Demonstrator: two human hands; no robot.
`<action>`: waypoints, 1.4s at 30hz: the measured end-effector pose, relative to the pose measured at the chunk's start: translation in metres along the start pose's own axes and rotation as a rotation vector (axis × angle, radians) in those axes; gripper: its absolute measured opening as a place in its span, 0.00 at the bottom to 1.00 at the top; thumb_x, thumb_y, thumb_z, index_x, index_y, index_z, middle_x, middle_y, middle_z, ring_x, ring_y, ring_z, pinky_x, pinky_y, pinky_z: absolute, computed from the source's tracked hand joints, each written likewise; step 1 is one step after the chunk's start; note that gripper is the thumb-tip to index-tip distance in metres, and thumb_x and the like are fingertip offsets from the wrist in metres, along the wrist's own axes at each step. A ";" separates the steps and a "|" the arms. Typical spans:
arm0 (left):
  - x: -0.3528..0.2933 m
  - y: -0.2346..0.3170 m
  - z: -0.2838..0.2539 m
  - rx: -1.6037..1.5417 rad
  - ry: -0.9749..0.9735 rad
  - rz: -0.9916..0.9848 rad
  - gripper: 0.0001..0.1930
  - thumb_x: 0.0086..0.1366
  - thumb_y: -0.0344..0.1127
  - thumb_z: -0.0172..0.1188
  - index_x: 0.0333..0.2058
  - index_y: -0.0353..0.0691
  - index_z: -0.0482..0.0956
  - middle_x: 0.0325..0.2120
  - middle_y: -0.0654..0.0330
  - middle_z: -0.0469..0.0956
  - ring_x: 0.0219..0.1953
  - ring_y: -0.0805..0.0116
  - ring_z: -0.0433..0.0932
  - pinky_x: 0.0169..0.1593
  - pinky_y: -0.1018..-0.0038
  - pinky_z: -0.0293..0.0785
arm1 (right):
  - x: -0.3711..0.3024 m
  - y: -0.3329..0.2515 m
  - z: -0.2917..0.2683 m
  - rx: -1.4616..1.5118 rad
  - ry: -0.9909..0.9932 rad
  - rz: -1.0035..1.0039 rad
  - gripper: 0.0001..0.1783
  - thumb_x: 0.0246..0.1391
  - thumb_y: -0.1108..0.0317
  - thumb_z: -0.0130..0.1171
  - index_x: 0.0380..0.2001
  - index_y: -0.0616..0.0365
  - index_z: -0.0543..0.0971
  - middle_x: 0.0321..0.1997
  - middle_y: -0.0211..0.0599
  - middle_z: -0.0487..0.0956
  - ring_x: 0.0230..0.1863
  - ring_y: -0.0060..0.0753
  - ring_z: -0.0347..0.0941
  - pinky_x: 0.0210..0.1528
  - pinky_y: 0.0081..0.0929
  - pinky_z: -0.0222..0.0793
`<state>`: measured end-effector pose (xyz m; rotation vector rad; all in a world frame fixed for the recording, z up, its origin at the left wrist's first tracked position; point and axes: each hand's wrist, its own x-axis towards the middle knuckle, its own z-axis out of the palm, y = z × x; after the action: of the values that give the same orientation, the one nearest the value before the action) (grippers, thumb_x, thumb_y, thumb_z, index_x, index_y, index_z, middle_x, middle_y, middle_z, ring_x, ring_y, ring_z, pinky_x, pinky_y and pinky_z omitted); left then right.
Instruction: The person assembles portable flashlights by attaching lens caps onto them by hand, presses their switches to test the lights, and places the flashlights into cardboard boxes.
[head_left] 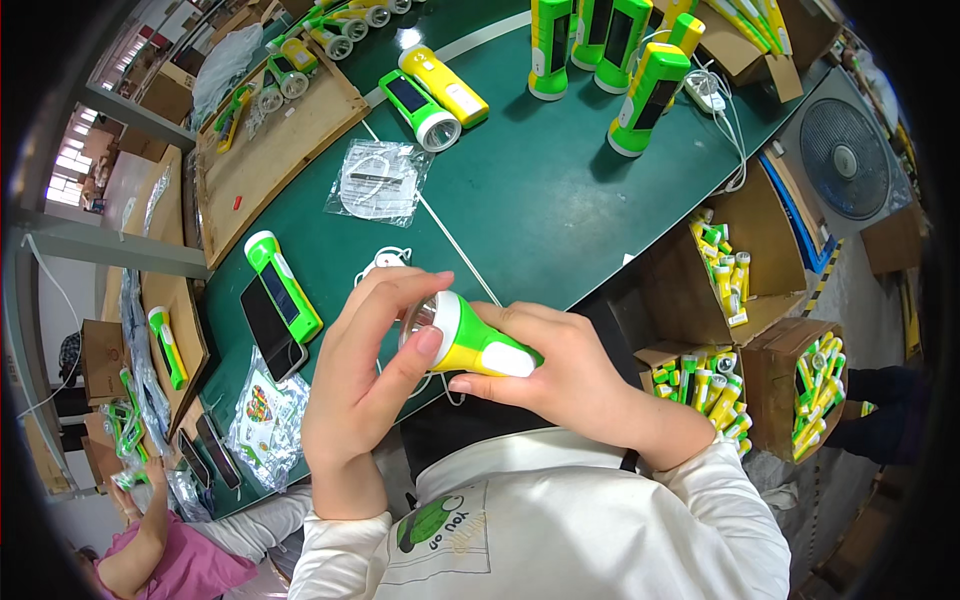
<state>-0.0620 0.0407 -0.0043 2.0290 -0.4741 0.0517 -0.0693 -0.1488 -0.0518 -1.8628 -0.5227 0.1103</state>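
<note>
Between my hands, just over the near edge of the table, is a green and yellow flashlight [465, 335] with a white collar and a white switch panel. My left hand [375, 350] curls its fingers and thumb around the clear lens end. Around the body wraps my right hand [555, 360], its thumb below the white panel. Behind my left hand, a white coiled cable [388, 262] lies partly hidden on the table. Farther left, another green flashlight [283, 287] with a dark solar panel rests beside a black phone [272, 325].
Several flashlights [552, 50] stand upright at the back of the green table [520, 200]; two more [430, 95] lie nearer the middle by a plastic bag [378, 182]. Cardboard boxes [775, 385] of flashlights stand at right, near a fan [845, 160]. Another person [165, 550] works at lower left.
</note>
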 end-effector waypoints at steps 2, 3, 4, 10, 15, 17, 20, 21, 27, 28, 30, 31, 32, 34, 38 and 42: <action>0.002 0.002 -0.002 0.069 -0.020 -0.110 0.13 0.59 0.34 0.54 0.41 0.33 0.74 0.34 0.54 0.71 0.33 0.63 0.69 0.39 0.73 0.67 | -0.001 0.001 0.006 -0.046 0.011 -0.019 0.30 0.44 0.54 0.67 0.47 0.60 0.74 0.28 0.40 0.74 0.28 0.42 0.73 0.31 0.33 0.70; 0.002 0.003 -0.003 0.138 -0.046 -0.219 0.13 0.58 0.34 0.54 0.40 0.33 0.74 0.33 0.54 0.72 0.33 0.63 0.69 0.39 0.73 0.66 | -0.002 0.001 0.009 -0.089 0.026 -0.034 0.30 0.44 0.54 0.66 0.47 0.61 0.73 0.28 0.41 0.74 0.29 0.42 0.74 0.32 0.33 0.70; 0.003 0.004 -0.002 0.135 -0.046 -0.217 0.13 0.58 0.34 0.54 0.40 0.33 0.74 0.33 0.54 0.72 0.33 0.63 0.69 0.39 0.73 0.66 | -0.002 -0.002 0.009 -0.102 0.002 -0.015 0.30 0.46 0.52 0.65 0.46 0.64 0.73 0.31 0.43 0.76 0.31 0.44 0.75 0.34 0.33 0.71; 0.007 -0.007 0.008 0.021 -0.098 0.132 0.16 0.57 0.41 0.51 0.37 0.32 0.74 0.33 0.51 0.73 0.37 0.56 0.72 0.44 0.67 0.66 | -0.012 0.002 -0.009 0.563 -0.372 0.426 0.17 0.51 0.57 0.64 0.38 0.58 0.76 0.27 0.27 0.76 0.28 0.16 0.71 0.30 0.19 0.67; -0.020 -0.014 0.016 -0.249 0.061 0.008 0.15 0.59 0.43 0.53 0.33 0.35 0.71 0.36 0.52 0.70 0.39 0.63 0.70 0.47 0.69 0.65 | -0.017 0.009 0.012 0.812 -0.395 0.275 0.20 0.56 0.53 0.58 0.35 0.62 0.73 0.24 0.30 0.75 0.24 0.18 0.72 0.26 0.19 0.68; -0.019 0.022 0.032 -0.167 0.112 -0.130 0.09 0.66 0.38 0.52 0.35 0.39 0.66 0.38 0.56 0.70 0.44 0.65 0.67 0.52 0.68 0.61 | -0.022 0.011 0.023 0.575 -0.150 0.067 0.22 0.57 0.49 0.54 0.26 0.61 0.71 0.19 0.34 0.74 0.20 0.21 0.72 0.21 0.20 0.65; -0.010 0.020 0.040 -0.262 0.097 -0.030 0.09 0.67 0.37 0.52 0.33 0.38 0.66 0.38 0.55 0.70 0.42 0.65 0.68 0.51 0.68 0.63 | -0.026 0.009 0.013 0.664 -0.209 0.085 0.24 0.59 0.46 0.48 0.25 0.58 0.71 0.21 0.29 0.74 0.22 0.17 0.71 0.24 0.17 0.64; -0.009 0.019 0.042 -0.324 0.081 0.014 0.09 0.67 0.37 0.52 0.32 0.39 0.66 0.38 0.55 0.71 0.42 0.64 0.69 0.51 0.67 0.63 | -0.025 0.009 0.008 0.781 -0.312 0.151 0.25 0.60 0.44 0.46 0.25 0.56 0.71 0.21 0.26 0.74 0.23 0.15 0.71 0.26 0.16 0.63; -0.005 0.024 0.067 -0.657 0.099 0.258 0.16 0.60 0.45 0.57 0.33 0.40 0.64 0.31 0.56 0.66 0.35 0.63 0.66 0.45 0.67 0.67 | -0.029 0.024 0.016 1.386 -0.608 0.273 0.37 0.56 0.34 0.41 0.56 0.52 0.66 0.38 0.22 0.77 0.37 0.15 0.75 0.33 0.12 0.66; -0.005 0.024 0.072 -0.734 0.118 0.355 0.16 0.58 0.45 0.57 0.32 0.41 0.63 0.30 0.57 0.64 0.32 0.64 0.64 0.42 0.68 0.68 | -0.029 0.024 0.016 1.366 -0.598 0.273 0.37 0.56 0.33 0.41 0.56 0.52 0.65 0.38 0.22 0.77 0.37 0.15 0.75 0.34 0.13 0.66; -0.008 0.020 0.080 -0.816 0.084 0.418 0.15 0.59 0.45 0.56 0.31 0.42 0.62 0.29 0.58 0.62 0.31 0.66 0.62 0.40 0.69 0.67 | -0.031 0.024 0.016 1.329 -0.576 0.272 0.38 0.56 0.33 0.40 0.56 0.52 0.65 0.38 0.23 0.77 0.38 0.16 0.74 0.34 0.13 0.66; -0.008 0.019 0.082 -0.898 0.049 0.480 0.14 0.59 0.44 0.54 0.30 0.42 0.61 0.28 0.60 0.60 0.29 0.67 0.60 0.38 0.71 0.67 | -0.032 0.024 0.015 1.310 -0.564 0.271 0.38 0.55 0.32 0.40 0.56 0.53 0.65 0.38 0.23 0.77 0.38 0.16 0.74 0.34 0.14 0.66; -0.009 0.021 0.080 -0.838 0.035 0.512 0.13 0.60 0.44 0.52 0.29 0.43 0.61 0.27 0.60 0.59 0.29 0.68 0.59 0.36 0.71 0.67 | -0.032 0.024 0.015 1.292 -0.552 0.270 0.38 0.55 0.32 0.39 0.56 0.53 0.65 0.38 0.23 0.77 0.38 0.16 0.74 0.35 0.14 0.66; -0.010 0.013 0.083 -0.841 0.080 0.541 0.14 0.61 0.46 0.51 0.29 0.43 0.61 0.27 0.60 0.59 0.29 0.68 0.59 0.37 0.70 0.67 | -0.034 0.023 0.015 1.253 -0.530 0.269 0.39 0.55 0.32 0.38 0.55 0.53 0.65 0.38 0.23 0.77 0.39 0.17 0.74 0.35 0.15 0.66; -0.012 0.014 0.077 -0.697 0.186 0.468 0.19 0.63 0.54 0.50 0.32 0.43 0.62 0.31 0.58 0.62 0.34 0.66 0.64 0.41 0.68 0.70 | -0.036 0.023 0.014 1.177 -0.482 0.271 0.40 0.55 0.30 0.36 0.55 0.53 0.65 0.38 0.24 0.76 0.40 0.17 0.74 0.36 0.16 0.66; -0.011 -0.001 0.066 -0.530 0.130 0.498 0.27 0.62 0.58 0.50 0.47 0.39 0.65 0.49 0.51 0.67 0.47 0.58 0.70 0.51 0.65 0.70 | -0.037 0.022 0.013 1.101 -0.439 0.272 0.41 0.54 0.29 0.35 0.55 0.53 0.64 0.38 0.25 0.76 0.41 0.18 0.73 0.38 0.18 0.66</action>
<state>-0.0824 -0.0123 -0.0403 1.3479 -0.8064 0.3238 -0.1000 -0.1581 -0.0830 -0.8008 -0.3698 0.8280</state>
